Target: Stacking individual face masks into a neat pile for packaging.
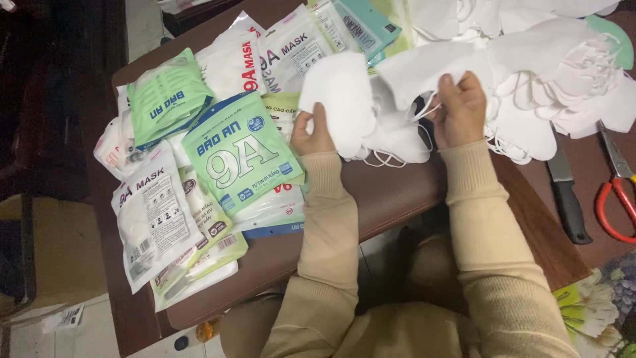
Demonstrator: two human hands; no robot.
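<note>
Brown worktop point(397, 192) fills our head view. Near its front edge, our left hand point(311, 132) and right hand point(460, 109) each pinch a white face mask point(344, 96), fingers clamped on it. Packaged masks point(242, 156) lie toward the left edge, loose masks point(556, 73) at the back, a knife point(566, 192) and red scissors point(616, 189) at the right edge.

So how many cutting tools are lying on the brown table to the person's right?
2: a black-handled knife beside the right forearm, and red-handled scissors just right of it, partly cut off by the frame edge. Others may hide under the loose white masks.
</note>
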